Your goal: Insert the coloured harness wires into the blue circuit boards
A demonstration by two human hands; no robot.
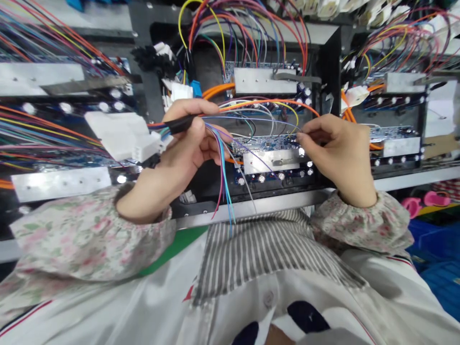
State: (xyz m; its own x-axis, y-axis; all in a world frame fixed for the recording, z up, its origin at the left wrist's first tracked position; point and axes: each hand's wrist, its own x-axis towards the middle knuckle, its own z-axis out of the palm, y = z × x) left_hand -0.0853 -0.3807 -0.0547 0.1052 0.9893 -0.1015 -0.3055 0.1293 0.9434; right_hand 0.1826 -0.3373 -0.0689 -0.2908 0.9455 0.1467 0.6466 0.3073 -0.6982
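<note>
My left hand (189,153) is closed around a wire harness in a black sleeve (179,125), gripped between thumb and fingers. Loose blue, purple, pink and grey wires (223,179) hang from the sleeve's end over the front edge. White connectors (115,134) lie to the left of that hand. With thumb and forefinger, my right hand (339,155) pinches the end of a thin blue wire (251,119) stretched from the sleeve. Below the wires lies a blue circuit board (268,142) with a silver metal plate (260,162); several other wires arch onto the board.
Behind stands a second board with a metal plate (266,80) and arching coloured wires. More wired boards sit at left (61,184) and right (400,146). A black divider (329,72) rises behind my right hand. A pale rail (294,199) runs along the front; blue bins (436,244) stand lower right.
</note>
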